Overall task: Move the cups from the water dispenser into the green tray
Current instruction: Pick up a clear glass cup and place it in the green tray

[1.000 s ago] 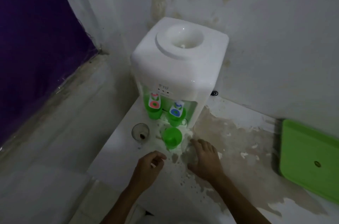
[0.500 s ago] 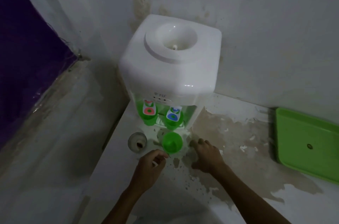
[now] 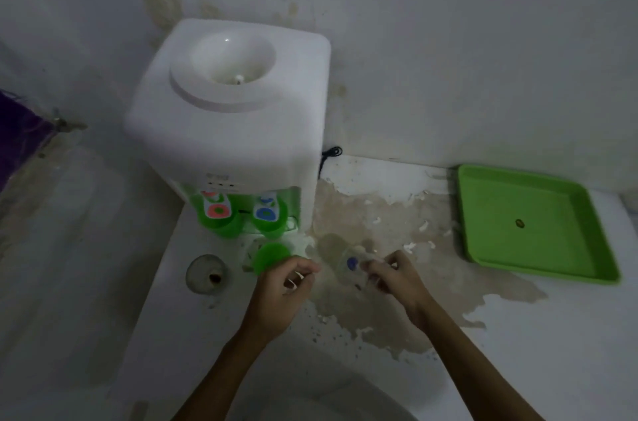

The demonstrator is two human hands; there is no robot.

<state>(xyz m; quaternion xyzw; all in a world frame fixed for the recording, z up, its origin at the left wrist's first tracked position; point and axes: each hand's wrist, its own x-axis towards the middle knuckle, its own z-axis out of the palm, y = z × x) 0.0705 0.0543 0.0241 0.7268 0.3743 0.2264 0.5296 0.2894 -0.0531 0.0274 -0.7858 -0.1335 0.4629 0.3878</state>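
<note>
A white water dispenser [image 3: 228,130] stands against the wall. Two green cups [image 3: 221,225] [image 3: 272,227] sit under its red and blue taps. A third green cup [image 3: 271,256] stands just in front of them, and my left hand [image 3: 281,289] has its fingers curled on that cup's near right rim. My right hand [image 3: 393,277] grips a clear cup with a blue mark [image 3: 350,263], tilted low over the counter. The green tray [image 3: 483,199] lies to the right, apart from both hands, with only a small dark speck in it.
A clear glass [image 3: 206,274] with something dark inside stands left of the green cup, near the counter's left edge. A black cord [image 3: 329,154] hangs behind the dispenser. The white counter [image 3: 552,334] has a patch of peeled brownish paint between dispenser and tray.
My left hand moved forward onto the front green cup. My right hand closed on the clear cup and drew it back a little. The view shifted right, showing more of the tray.
</note>
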